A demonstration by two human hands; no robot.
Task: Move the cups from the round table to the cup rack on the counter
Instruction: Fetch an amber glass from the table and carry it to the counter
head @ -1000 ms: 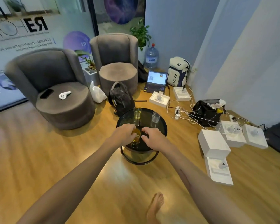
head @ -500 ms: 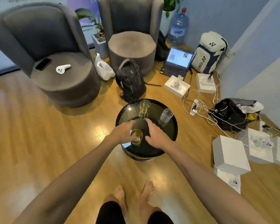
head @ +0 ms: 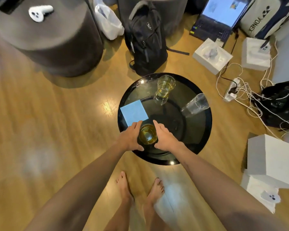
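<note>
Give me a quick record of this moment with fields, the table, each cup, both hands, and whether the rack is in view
table: round black glass table on a wooden floor
near cup: yellowish liquid inside, upright, between both hands
far cup: part full of yellowish liquid, upright, untouched
clear cup: looks empty, right side of the table, untouched
left hand: fingers straight along the near cup's left side
right hand: fingers straight along its right side
cup lifted: cannot tell
cup rack: not in view
cups on table: three

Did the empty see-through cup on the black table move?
No. The clear cup sits at the round table's right edge, right of the far yellow cup, as before. Only the camera moved.
</note>
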